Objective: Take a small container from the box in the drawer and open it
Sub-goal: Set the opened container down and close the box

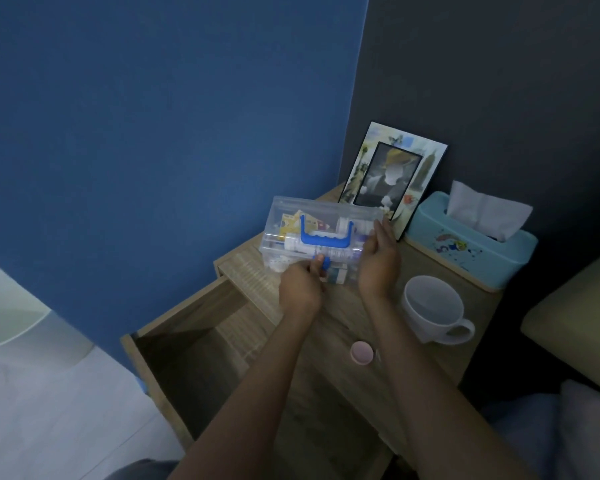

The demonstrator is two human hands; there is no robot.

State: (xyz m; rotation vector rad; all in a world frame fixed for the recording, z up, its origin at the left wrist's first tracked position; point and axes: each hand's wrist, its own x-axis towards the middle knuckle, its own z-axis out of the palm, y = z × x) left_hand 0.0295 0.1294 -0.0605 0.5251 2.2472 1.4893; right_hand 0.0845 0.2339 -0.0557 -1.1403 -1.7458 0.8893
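Note:
A clear plastic box (284, 216) with a blue handle (326, 237) rests on the wooden nightstand top (343, 299); tubes and small packets show through its closed lid. My left hand (300, 285) pinches the blue latch (324, 263) at the box's front edge. My right hand (378, 261) grips the box's right end. A small round pink container (362, 352) lies on the nightstand nearer to me, between my forearms. The drawer (187, 341) below stands pulled out, and its visible inside is dark and bare.
A white mug (433, 313) stands right of my right wrist. Behind it are a light blue tissue box (471, 251) and a picture frame (392, 178) leaning on the dark wall. A bed edge (575, 327) lies at the right, pale floor at the left.

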